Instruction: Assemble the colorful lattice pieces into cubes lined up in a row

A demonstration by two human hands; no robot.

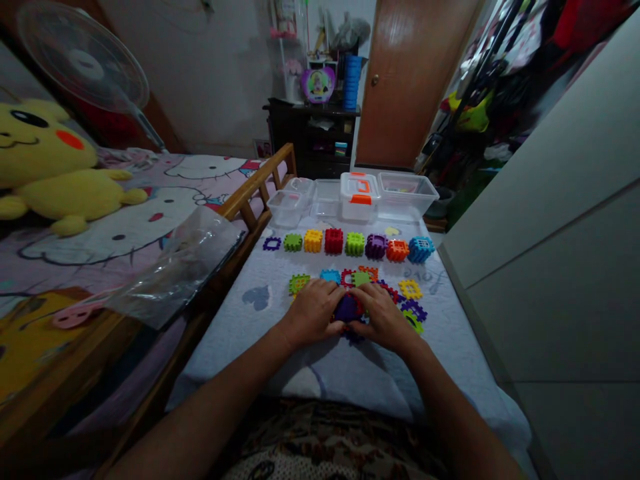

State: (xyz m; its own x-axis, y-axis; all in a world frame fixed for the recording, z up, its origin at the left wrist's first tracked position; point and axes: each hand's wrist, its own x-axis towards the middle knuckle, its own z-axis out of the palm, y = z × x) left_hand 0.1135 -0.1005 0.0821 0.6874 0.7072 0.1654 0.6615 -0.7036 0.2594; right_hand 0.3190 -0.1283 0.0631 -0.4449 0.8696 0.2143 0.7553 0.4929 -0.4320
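Observation:
My left hand (314, 311) and my right hand (381, 317) rest close together on a pale mattress (280, 313), fingers curled round a purple toothed plastic piece (347, 307) held between them. Loose flat interlocking tiles lie around the hands: green (299, 283), blue (330, 275), yellow (410, 289), purple (415, 309) and others partly hidden beneath my fingers. Beyond them stands a row of assembled cubes: green (293, 242), yellow (313, 241), red (334, 241), purple (375, 246), orange (397, 250), blue (421, 249).
Clear plastic boxes (407, 195), one with an orange latch (359, 196), stand behind the cubes. A wooden bed rail (253, 190) and a clear plastic bag (187, 263) lie on the left, with a yellow plush toy (45, 167). A grey wardrobe (550, 220) stands on the right.

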